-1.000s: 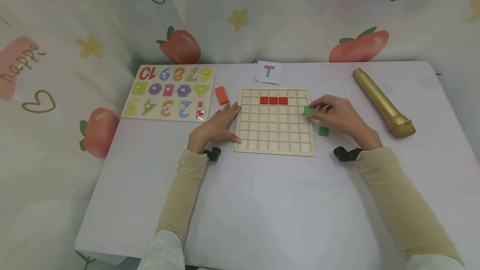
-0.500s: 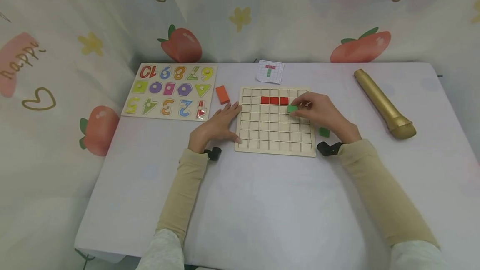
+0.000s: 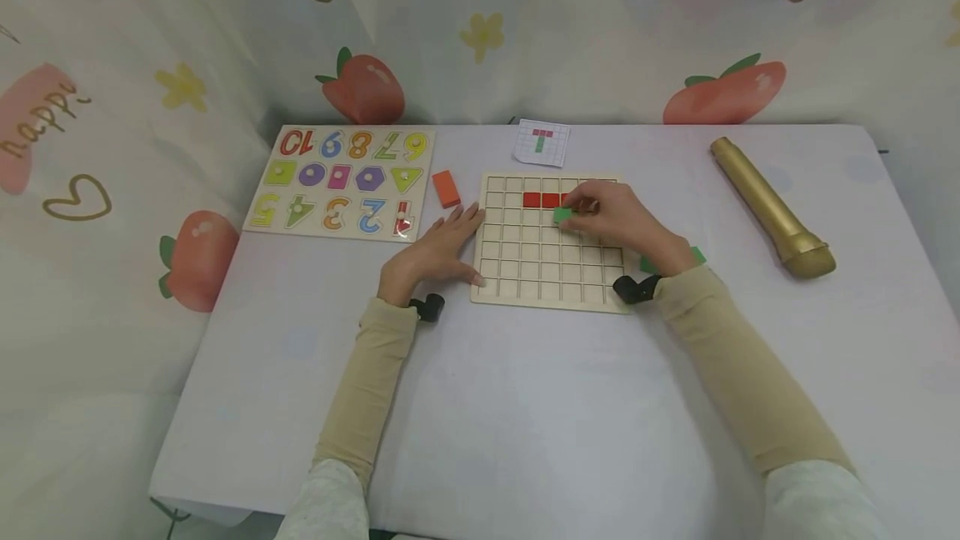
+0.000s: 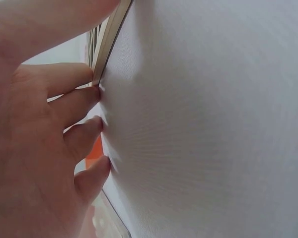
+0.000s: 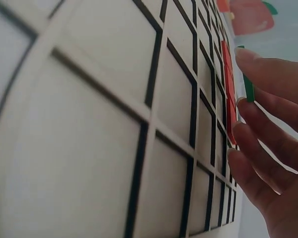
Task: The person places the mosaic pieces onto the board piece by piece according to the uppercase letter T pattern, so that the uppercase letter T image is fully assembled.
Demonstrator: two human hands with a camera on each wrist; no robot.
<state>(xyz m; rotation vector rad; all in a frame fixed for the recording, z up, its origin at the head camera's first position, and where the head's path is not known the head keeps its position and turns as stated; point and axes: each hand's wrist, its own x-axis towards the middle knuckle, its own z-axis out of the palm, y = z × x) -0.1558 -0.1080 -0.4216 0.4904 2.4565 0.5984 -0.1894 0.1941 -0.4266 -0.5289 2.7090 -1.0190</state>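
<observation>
My right hand (image 3: 621, 217) pinches a small green square tile (image 3: 562, 216) between thumb and fingers. The tile is just above the wooden grid board (image 3: 517, 294), below a row of red tiles (image 3: 541, 200). The rightmost red tile is partly covered by my fingers. In the right wrist view the green tile (image 5: 249, 82) stands tilted on edge, apart from the grid, near the red tiles (image 5: 228, 84). My left hand (image 3: 435, 250) lies with spread fingers against the board's left edge, thumb at its lower left corner. More green (image 3: 698, 256) shows on the table, partly behind my right wrist.
A card (image 3: 542, 142) with a red and green T pattern lies behind the board. An orange block (image 3: 446, 188) sits near my left fingertips. At left is a number and shape puzzle (image 3: 330, 235); at right lies a gold microphone-shaped object (image 3: 768, 207).
My right hand has carried the green tile leftward from the board's right edge to under the red row. The left hand stays in place.
</observation>
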